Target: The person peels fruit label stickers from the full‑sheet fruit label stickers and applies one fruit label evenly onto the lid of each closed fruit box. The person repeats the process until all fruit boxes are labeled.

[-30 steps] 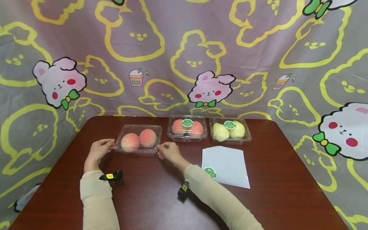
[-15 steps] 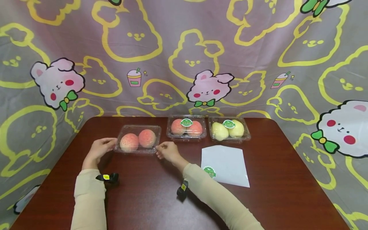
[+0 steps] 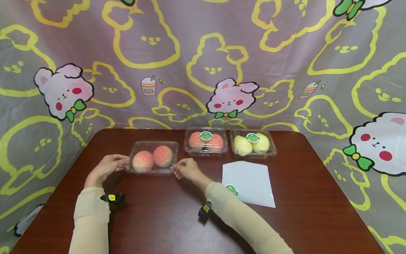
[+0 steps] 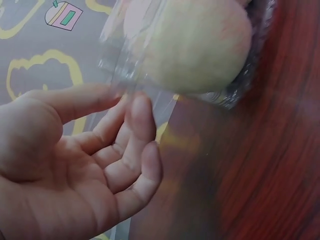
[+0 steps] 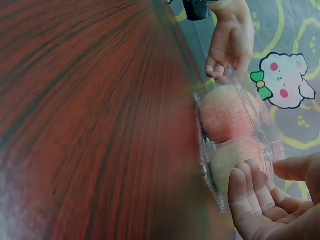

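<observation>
A clear plastic box (image 3: 155, 144) with two pink peaches (image 3: 163, 156) inside sits at the table's left side in the head view. My left hand (image 3: 106, 167) pinches its left edge between thumb and fingers; the left wrist view shows that grip and one peach (image 4: 200, 45) close up. At the front right corner, my right hand (image 3: 190, 171) pinches the box rim. Both peaches and the hinged lid edge show in the right wrist view, with the right hand (image 5: 272, 205) at the near end.
Behind to the right stand a labelled box of peaches (image 3: 206, 150) and a labelled box of pale yellow fruit (image 3: 252, 142). A white sheet (image 3: 248, 180) bearing one green round sticker (image 3: 232, 189) lies on the brown table (image 3: 158, 218). A patterned curtain (image 3: 177, 46) hangs behind.
The peach box has shifted slightly toward me, with both hands keeping their hold on it. My left forearm has swung outward to the left. The other boxes and the sheet stay put.
</observation>
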The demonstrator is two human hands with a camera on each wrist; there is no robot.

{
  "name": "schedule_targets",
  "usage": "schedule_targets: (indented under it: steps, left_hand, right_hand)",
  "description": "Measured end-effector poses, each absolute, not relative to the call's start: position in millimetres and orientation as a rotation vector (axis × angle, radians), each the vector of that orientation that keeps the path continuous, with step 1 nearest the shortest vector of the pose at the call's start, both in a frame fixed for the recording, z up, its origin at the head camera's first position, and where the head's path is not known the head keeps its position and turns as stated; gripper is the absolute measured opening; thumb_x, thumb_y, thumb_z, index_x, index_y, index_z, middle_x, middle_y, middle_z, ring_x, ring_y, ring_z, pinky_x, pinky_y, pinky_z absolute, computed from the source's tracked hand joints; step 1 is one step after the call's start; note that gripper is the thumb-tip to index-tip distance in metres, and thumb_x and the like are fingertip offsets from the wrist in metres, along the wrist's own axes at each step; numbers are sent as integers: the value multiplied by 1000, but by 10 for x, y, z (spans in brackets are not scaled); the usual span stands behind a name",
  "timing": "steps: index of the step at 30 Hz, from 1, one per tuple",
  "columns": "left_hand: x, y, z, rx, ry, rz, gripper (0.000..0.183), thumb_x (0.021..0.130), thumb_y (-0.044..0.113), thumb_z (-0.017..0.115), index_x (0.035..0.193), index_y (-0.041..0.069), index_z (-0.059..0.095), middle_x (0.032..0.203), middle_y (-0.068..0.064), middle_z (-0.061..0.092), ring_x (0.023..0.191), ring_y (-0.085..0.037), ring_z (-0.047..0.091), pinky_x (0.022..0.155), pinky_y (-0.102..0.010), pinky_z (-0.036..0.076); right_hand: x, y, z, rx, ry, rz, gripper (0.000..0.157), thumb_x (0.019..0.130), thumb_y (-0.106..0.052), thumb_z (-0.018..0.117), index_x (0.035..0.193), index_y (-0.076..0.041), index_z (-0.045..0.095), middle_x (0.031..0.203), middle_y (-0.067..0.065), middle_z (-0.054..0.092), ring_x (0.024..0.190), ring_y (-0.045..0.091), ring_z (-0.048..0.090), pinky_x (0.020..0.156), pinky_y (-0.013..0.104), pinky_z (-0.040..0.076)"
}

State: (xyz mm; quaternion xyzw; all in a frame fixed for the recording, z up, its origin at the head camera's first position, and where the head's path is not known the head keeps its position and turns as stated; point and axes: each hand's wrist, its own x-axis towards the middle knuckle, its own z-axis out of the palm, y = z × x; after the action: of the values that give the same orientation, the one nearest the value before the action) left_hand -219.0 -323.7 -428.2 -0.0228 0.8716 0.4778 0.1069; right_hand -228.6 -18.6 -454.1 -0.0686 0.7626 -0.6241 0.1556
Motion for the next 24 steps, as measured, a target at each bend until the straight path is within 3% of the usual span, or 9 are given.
schedule_targets:
  steps: [3, 8, 16, 24]
  left_hand:
    - [-2165, -3260, -4265, -27, 2525, 1384, 52, 98, 25, 54, 130, -16, 47, 89, 12, 66, 80, 5, 62, 76, -17, 54]
    - [-2118, -3281, -4242, 41, 2478, 1353, 52, 97, 26, 56, 126, -16, 48, 86, 9, 66, 80, 1, 62, 78, -19, 54]
    - [-2061, -3304, -4188, 146, 2498, 1228, 48, 97, 28, 57, 120, -13, 53, 92, 0, 68, 82, -5, 63, 79, -21, 54]
    - [-2143, -3266, -4230, 64, 2560, 1259, 55, 99, 32, 52, 129, -14, 48, 101, -5, 72, 84, -1, 64, 81, -24, 56]
  right_hand:
    - [-2260, -145, -4527, -228, 2177, -1768, 19, 91, -5, 61, 95, 13, 65, 81, 30, 69, 49, 8, 57, 56, 28, 58]
    - [-2195, -94, -4502, -249, 2174, -1733, 19, 91, -5, 61, 93, 13, 65, 82, 32, 69, 49, 9, 57, 56, 29, 58]
    - [-2087, -27, -4458, -275, 2201, -1622, 18, 90, -7, 64, 90, 11, 66, 81, 29, 70, 51, 9, 57, 59, 33, 59]
    - [-2149, -34, -4469, -212, 2193, -1686, 22, 92, -10, 61, 91, 11, 65, 71, 20, 68, 50, 10, 56, 58, 32, 59]
